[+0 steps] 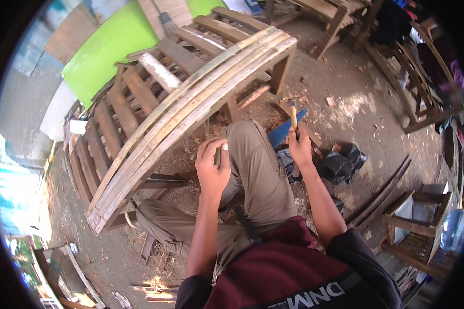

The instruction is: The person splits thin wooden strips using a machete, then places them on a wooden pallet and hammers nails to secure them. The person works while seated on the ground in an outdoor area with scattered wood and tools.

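Observation:
My left hand (213,165) is raised beside my bent knee (245,135), close to the near edge of a slatted wooden frame (165,129). Its fingers are curled in toward the thumb; whatever they pinch, if anything, is hidden. In my right hand (300,146), right of the knee, is a tool with a pale wooden handle (293,116). A darker band caps the handle's upper end, and the fist hides the middle of the tool. Behind that hand lies a flat blue pointed piece (279,135), partly covered by my knee.
Long pale strips (191,108) run along the frame's curved near edge. Black plastic (343,164) lies right of my right hand, and dark curved lengths (381,193) beyond it. A small wooden stool-like frame (415,224) stands lower right. Wooden furniture (417,82) stands upper right. Debris litters the dirt floor.

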Demonstrator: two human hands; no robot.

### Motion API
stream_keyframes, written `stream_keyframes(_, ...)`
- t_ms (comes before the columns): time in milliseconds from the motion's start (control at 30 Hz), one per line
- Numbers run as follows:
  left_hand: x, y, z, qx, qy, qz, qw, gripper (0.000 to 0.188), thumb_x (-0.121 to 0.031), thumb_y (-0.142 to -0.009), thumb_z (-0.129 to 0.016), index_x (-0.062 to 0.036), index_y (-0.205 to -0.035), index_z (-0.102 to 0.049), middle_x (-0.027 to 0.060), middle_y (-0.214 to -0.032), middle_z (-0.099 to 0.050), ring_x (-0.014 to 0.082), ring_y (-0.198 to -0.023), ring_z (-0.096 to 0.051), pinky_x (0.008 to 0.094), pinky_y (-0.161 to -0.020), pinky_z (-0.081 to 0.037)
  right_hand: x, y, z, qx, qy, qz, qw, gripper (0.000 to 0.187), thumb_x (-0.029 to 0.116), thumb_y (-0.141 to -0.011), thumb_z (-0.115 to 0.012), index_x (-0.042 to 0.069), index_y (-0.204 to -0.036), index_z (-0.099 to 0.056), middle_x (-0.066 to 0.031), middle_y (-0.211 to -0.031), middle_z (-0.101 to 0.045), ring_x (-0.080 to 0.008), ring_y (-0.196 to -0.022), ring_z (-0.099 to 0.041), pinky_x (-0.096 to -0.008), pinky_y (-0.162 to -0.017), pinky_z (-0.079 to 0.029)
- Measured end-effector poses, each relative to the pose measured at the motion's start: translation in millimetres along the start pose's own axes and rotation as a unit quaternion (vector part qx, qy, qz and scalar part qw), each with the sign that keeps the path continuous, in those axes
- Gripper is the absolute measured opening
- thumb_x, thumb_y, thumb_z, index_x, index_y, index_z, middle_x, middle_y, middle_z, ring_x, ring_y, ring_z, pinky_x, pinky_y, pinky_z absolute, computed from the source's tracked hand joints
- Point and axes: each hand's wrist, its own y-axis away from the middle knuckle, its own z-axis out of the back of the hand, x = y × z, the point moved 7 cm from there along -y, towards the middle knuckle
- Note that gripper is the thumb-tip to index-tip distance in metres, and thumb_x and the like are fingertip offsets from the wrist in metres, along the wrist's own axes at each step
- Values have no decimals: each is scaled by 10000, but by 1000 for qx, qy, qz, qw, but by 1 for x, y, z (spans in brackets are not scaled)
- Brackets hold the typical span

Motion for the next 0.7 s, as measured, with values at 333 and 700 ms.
stream_keyframes(333, -37, 117, -156, 242, 56, -84, 965, 134, 12, -878, -694, -45, -997, -717, 79, -1015, -736, 258, -983, -688, 383, -926, -475, -290, 125, 33, -25, 186, -218, 958, 493, 191, -963, -612, 7, -1397, -470, -329, -1047, -680, -507, -966, -672, -573, -824, -534)
stream_keyframes(700, -30, 130, -176, 265, -9, -95, 959, 138, -3, -858, -717, -65, -982, -725, 58, -988, -729, 254, -992, -681, 406, -962, -449, -297, 124, -19, 37, 232, 15, 972, 364, 151, -907, -637, 93, -1266, -623, -160, -1189, -593, -368, -1177, -542, -464, -1006, -412)
